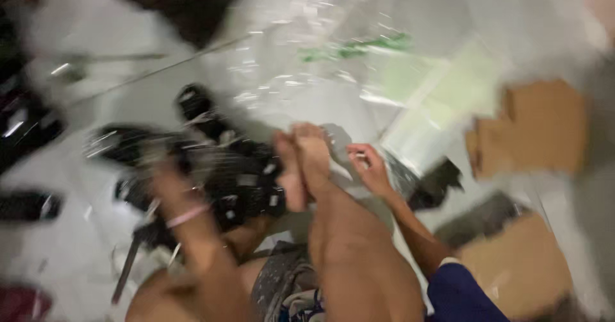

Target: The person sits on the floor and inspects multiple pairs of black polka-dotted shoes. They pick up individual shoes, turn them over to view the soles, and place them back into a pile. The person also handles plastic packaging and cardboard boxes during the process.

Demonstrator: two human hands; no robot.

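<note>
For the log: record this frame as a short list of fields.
setting: person seated on a pale floor, legs stretched forward, feet together
left hand: blurred, at a pile of black parts; grip cannot be told; pink band at the wrist
right hand: beside the feet, fingers curled; what it holds cannot be told
nearby: clear plastic wrap, cardboard pieces on the right
image quality: heavy motion blur
</note>
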